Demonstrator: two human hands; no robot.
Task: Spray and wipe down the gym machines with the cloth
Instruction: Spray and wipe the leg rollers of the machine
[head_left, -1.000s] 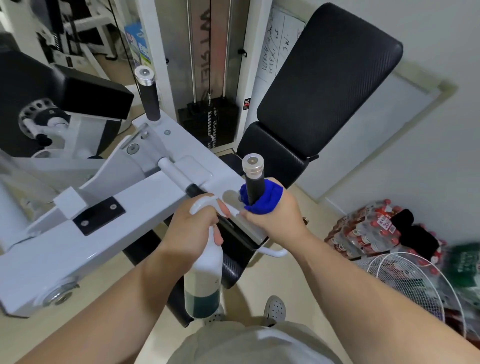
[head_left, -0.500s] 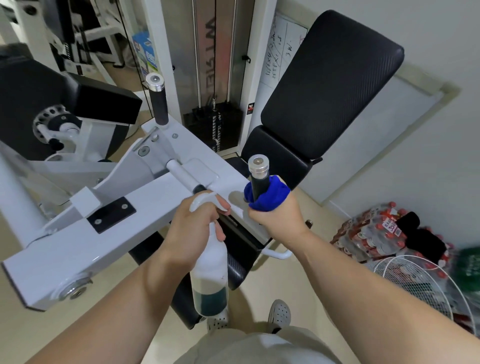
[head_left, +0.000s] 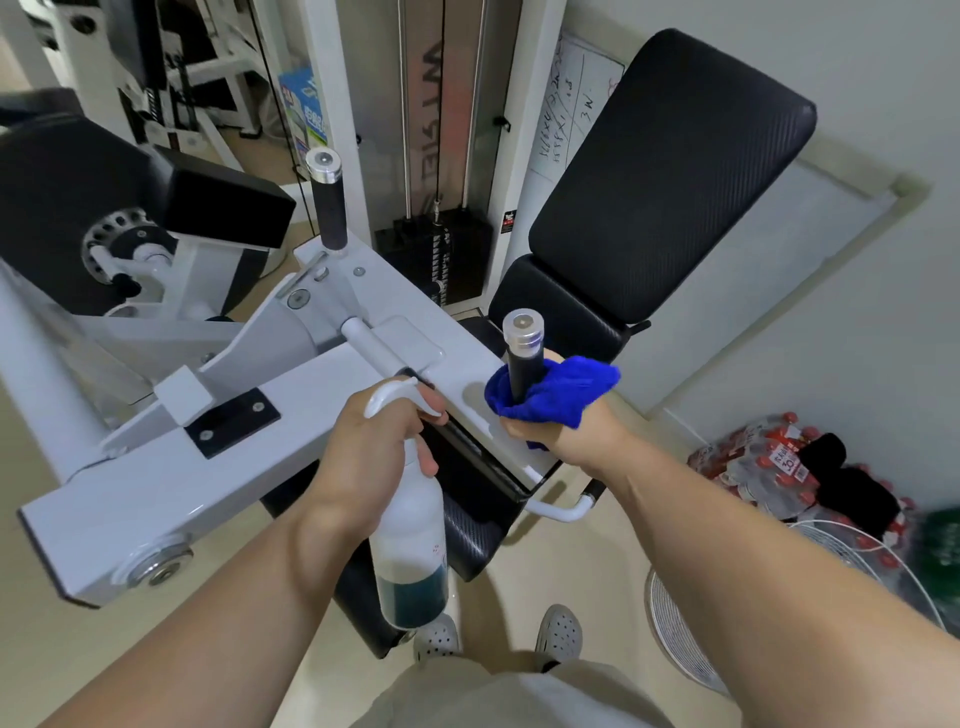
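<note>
Cloth (head_left: 558, 395): looser than before, round grip (head_left: 523, 364) base, held by right hand (head_left: 569, 439).
Bottle (head_left: 413, 545): beside grip, clasped by left hand (head_left: 371, 460).
Progress: grip mid-wipe; backrest (head_left: 670, 182) likely undone.

The cloth (head_left: 556, 397) is blue and looks soft and fuzzy. The bottle (head_left: 415, 522) is smooth white plastic, see-through near the bottom. The frame (head_left: 260, 415) is metal painted white, smooth and a bit shiny. The handle (head_left: 523, 356) has a dull black grip and a shiny silver metal cap. The pad (head_left: 670, 182) is black with a fine bumpy weave that shines a little. The rods (head_left: 402, 104) are bright bare metal. The floor (head_left: 587, 551) is smooth and pale. The fan (head_left: 675, 623) is thin white wire.
</note>
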